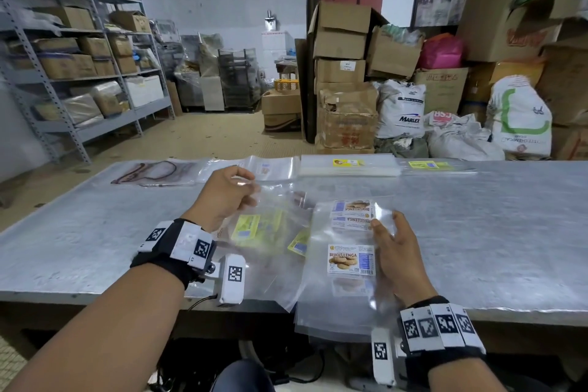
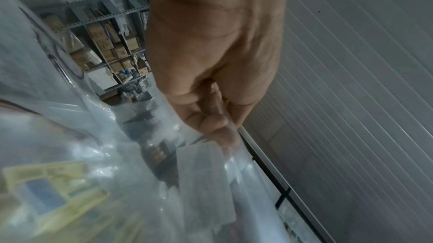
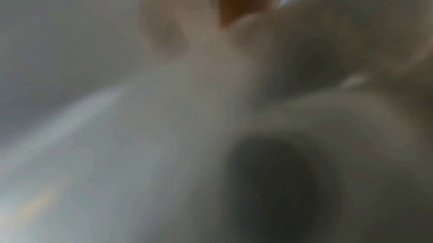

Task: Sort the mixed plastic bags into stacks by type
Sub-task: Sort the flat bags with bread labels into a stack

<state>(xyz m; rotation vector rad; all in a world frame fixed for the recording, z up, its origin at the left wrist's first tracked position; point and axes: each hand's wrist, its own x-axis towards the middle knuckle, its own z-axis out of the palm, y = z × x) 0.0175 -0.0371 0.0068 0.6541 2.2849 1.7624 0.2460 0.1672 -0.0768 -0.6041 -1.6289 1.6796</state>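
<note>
Clear plastic bags lie mixed on the metal table (image 1: 477, 232). My left hand (image 1: 229, 197) is raised over the table and pinches the edge of a clear bag with a yellow label (image 1: 254, 226). The left wrist view shows that hand (image 2: 218, 132) pinching the film, with the bag's yellow label (image 2: 53, 187) blurred below. My right hand (image 1: 394, 245) lies with straight fingers on the right side of a pile of Biskut Lenga bags (image 1: 351, 259), thumb on the top sheet. This pile overhangs the table's front edge. Film blurs the right wrist view.
Along the table's far edge lie sorted stacks: a bag with a brown drawing (image 1: 156, 172), clear bags with a small label (image 1: 270, 167), a thick stack with a yellow label (image 1: 348, 164), and one with a yellow-green label (image 1: 429, 165). Boxes, sacks and shelves stand beyond.
</note>
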